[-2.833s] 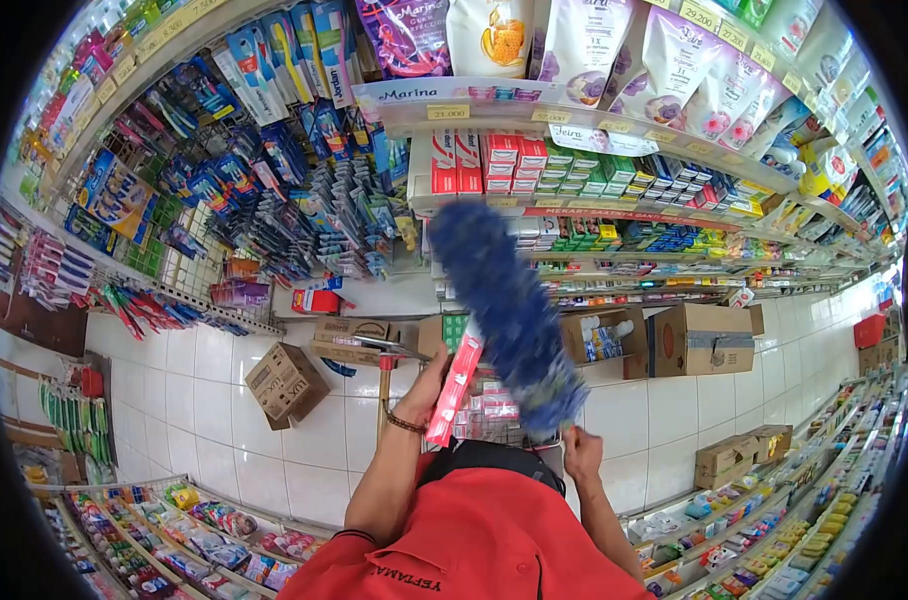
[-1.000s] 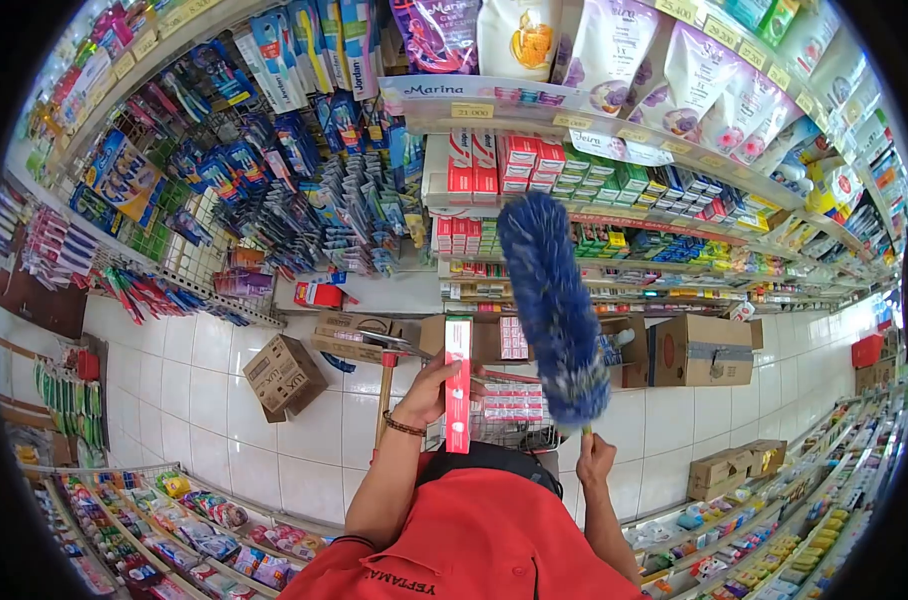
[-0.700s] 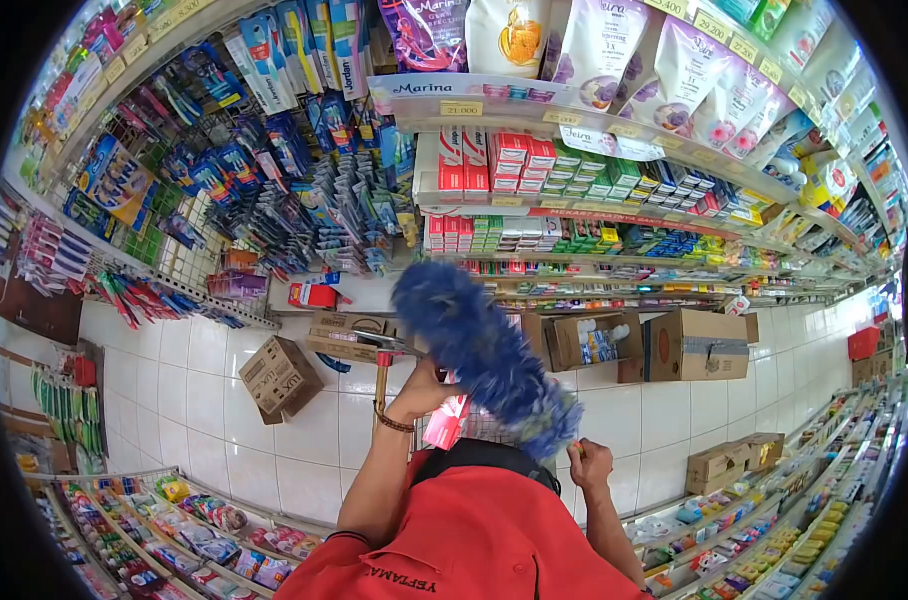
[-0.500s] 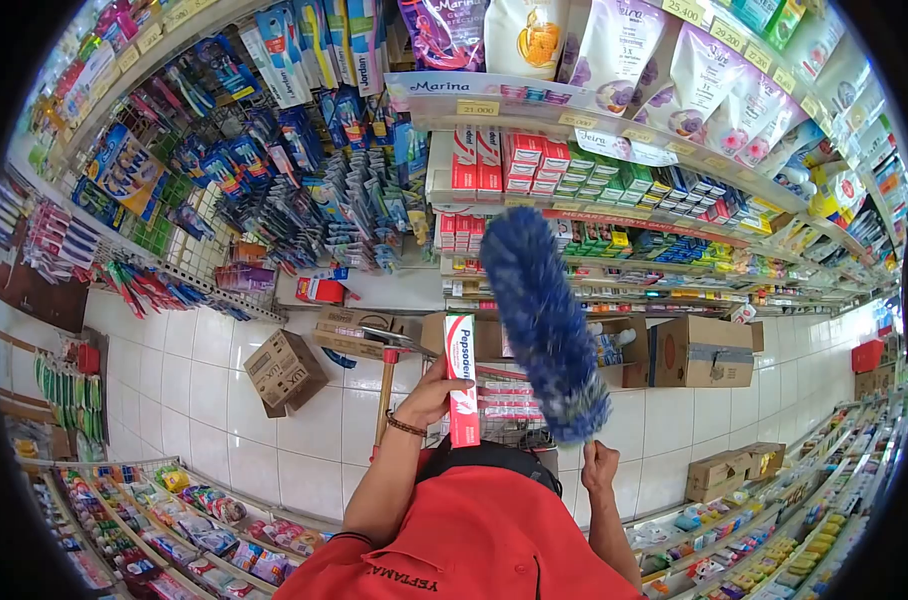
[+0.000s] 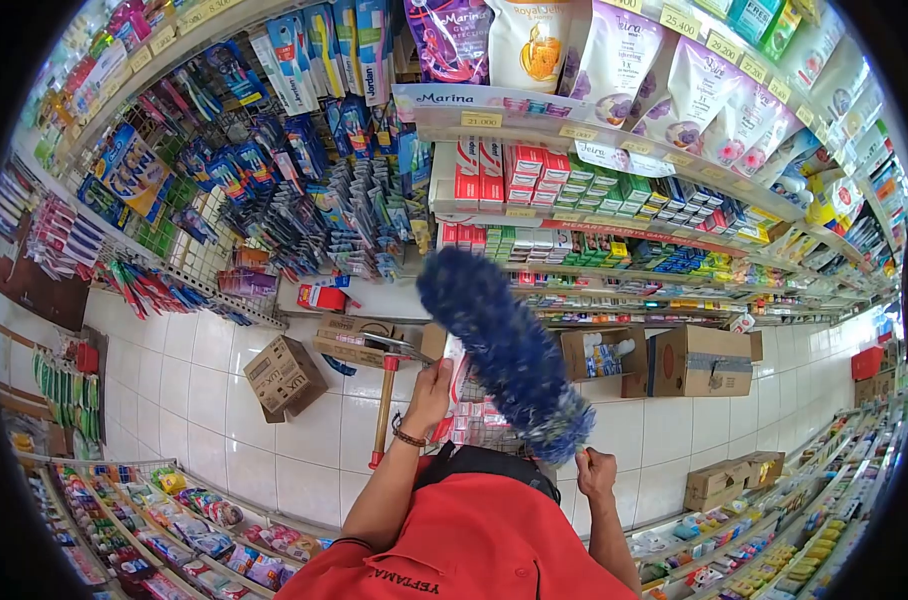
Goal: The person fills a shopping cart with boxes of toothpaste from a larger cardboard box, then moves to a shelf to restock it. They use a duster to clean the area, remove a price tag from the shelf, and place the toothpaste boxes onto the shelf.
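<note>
My left hand (image 5: pixel 431 396) is closed around a white and red toothpaste box (image 5: pixel 456 362), which is turned edge-on and partly covered by the duster. At the right, my right hand (image 5: pixel 596 472) grips the lower end of a fluffy blue duster (image 5: pixel 504 345). The duster leans up and to the left, its tip in front of the lower toothpaste shelf. Stacked red toothpaste boxes (image 5: pixel 526 175) stand on the shelf above it. Below the duster, packs in a wire basket (image 5: pixel 474 422) show in part.
Toothbrush packs (image 5: pixel 359 215) hang at the left. On the tiled floor stand a tilted carton (image 5: pixel 286 378), an open carton (image 5: pixel 604 360) and a larger carton (image 5: pixel 701 356). A wooden-handled tool (image 5: pixel 385 410) stands left of my left hand. Shelves (image 5: pixel 754 540) run behind me.
The duster's tip has swung left and slightly down, now crossing in front of the toothpaste box. My left hand has turned the box edge-on and moved slightly.
</note>
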`<state>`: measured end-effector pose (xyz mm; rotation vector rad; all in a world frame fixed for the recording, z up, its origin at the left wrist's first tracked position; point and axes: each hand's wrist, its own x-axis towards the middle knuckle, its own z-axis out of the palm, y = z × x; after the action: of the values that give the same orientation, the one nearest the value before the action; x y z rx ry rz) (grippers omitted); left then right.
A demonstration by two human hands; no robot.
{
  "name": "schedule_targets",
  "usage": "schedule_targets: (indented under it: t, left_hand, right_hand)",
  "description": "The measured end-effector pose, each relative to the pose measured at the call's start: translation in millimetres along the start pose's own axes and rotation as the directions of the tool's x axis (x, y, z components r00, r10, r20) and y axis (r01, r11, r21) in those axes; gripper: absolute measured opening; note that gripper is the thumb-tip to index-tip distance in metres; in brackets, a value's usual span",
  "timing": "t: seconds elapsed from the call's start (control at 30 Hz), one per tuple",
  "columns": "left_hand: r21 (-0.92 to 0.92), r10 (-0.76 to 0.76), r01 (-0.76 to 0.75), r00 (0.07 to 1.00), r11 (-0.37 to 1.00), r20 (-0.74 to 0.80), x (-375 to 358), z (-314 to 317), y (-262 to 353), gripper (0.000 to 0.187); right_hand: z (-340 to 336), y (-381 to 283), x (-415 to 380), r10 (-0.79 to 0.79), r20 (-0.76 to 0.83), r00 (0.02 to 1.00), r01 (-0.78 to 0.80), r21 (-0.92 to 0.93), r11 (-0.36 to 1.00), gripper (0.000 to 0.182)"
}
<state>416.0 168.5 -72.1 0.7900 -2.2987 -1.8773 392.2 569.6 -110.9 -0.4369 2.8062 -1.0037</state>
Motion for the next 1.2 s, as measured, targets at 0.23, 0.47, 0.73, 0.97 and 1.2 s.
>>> schedule_targets:
  t: [0.23, 0.47, 0.73, 0.97, 1.2]
  left_hand:
    - [-0.802, -0.175, 0.257, 0.966, 0.539, 0.191, 18, -21, 41, 0.045]
    - [-0.644, -0.071, -0.012, 0.992, 0.765, -0.104, 138, -85, 124, 0.032]
    - [-0.334, 0.112, -0.136, 0.990, 0.933, -0.092, 310, -94, 202, 0.034]
    - [0.547, 0.498, -0.342, 0.852, 0.764, -0.162, 418, -97, 157, 0.044]
    - [0.087, 0.359, -0.354, 0.850, 0.931, -0.386, 376, -88, 154, 0.041]
  right_hand:
    - [2, 22, -26, 0.108, -0.029, 0.994, -0.112, -0.295, 0.949, 0.046]
    - [9, 22, -72, 0.248, -0.005, 0.969, -0.241, -0.260, 0.935, 0.049]
    - [18, 19, -122, 0.407, -0.096, 0.908, -0.418, -0.217, 0.882, 0.049]
    - [25, 20, -151, 0.570, -0.176, 0.802, -0.591, -0.100, 0.801, 0.050]
    - [31, 38, -152, 0.645, -0.158, 0.748, -0.653, -0.002, 0.757, 0.051]
